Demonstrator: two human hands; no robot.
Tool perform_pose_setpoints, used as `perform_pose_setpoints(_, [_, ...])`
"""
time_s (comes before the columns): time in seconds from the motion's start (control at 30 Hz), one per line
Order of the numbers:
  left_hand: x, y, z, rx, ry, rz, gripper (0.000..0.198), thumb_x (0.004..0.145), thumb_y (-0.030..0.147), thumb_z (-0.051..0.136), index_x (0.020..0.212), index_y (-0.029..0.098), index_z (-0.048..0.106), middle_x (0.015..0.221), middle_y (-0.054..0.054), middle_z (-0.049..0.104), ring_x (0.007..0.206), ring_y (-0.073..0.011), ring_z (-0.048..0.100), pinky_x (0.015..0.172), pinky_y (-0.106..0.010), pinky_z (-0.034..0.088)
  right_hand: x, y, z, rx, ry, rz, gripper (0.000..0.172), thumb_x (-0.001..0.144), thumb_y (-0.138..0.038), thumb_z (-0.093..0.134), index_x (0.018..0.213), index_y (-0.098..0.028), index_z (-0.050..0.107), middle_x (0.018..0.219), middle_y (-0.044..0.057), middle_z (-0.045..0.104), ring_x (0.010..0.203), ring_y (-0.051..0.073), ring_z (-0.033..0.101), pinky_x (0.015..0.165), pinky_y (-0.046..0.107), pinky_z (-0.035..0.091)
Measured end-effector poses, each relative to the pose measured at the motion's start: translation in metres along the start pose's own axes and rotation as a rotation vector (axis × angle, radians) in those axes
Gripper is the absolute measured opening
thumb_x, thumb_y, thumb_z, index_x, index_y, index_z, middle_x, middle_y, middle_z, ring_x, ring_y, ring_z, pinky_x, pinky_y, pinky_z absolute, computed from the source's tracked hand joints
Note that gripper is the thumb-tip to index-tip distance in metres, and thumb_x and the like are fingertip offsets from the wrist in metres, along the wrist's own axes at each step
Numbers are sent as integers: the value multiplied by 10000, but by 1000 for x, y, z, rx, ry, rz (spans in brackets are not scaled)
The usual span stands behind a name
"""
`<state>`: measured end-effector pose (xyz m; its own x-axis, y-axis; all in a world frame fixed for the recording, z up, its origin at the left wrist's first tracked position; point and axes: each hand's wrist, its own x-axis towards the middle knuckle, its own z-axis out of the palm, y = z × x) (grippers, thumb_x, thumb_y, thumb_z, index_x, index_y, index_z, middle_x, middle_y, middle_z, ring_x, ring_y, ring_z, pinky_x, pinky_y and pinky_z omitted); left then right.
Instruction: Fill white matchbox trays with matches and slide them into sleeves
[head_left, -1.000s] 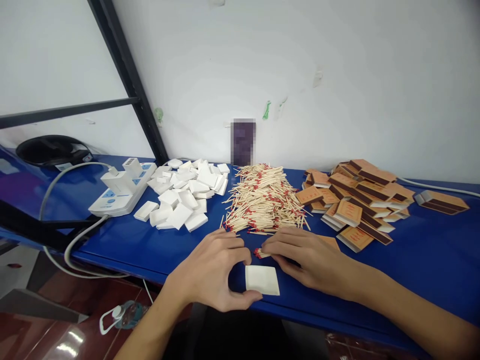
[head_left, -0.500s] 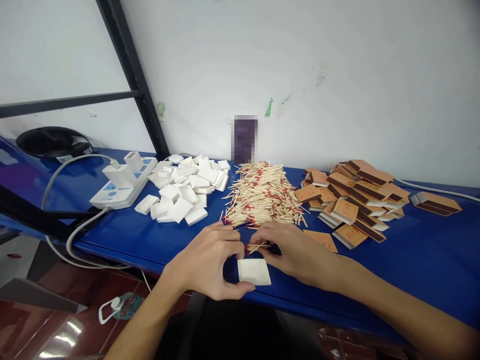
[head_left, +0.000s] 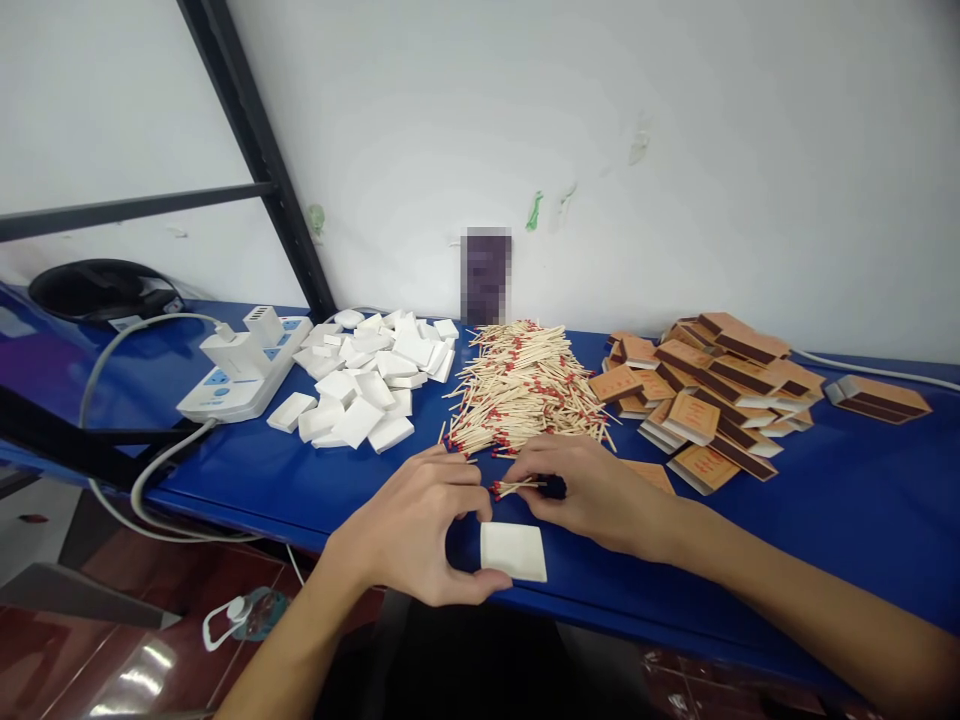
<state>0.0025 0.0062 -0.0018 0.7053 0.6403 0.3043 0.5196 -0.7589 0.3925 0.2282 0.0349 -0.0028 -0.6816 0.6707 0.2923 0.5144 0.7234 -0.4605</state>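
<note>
White matchbox tray (head_left: 514, 552) lies on the blue tabletop (head_left: 255, 480), its left end held between the left hand's (head_left: 420, 525) thumb and finger. Just beyond, the right hand (head_left: 592, 492) pinches crossed matches (head_left: 516, 488); best align their heads.

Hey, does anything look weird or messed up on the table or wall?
Yes: the purple patch behind the match pile is blurred into squares, so I can't tell what it is. Also, a ragged green scrap sticks out on the pale wall.
</note>
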Motion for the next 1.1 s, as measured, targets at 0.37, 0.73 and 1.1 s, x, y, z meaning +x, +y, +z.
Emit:
perform_pose_setpoints(0.37, [3,0,1,7,13,0,315,676,454,761,762,184,623,717,23,587,694,-149,540,728,-321,371,-10,2,0,-19,161,-111,185,844,-62,569,877,-180,709,786,30,708,718,145,648,672,256,509])
perform_pose_setpoints(0.73, [3,1,3,4,14,-16,301,716,463,740,778,184,646,716,20,604,692,-153,566,728,-327,367,-23,-31,-5,140,-85,-80,193,893,-102,563,903,-196,730,856,33,695,760,139,649,661,232,498])
perform_pose_setpoints(1.1, [2,1,3,11,19,2,313,722,478,723,737,182,623,694,15,597,679,-155,561,705,-330,377,-26,-32,-2,88,-134,-180,219,973,-124,503,969,-192,711,893,51,715,837,167,664,734,269,518])
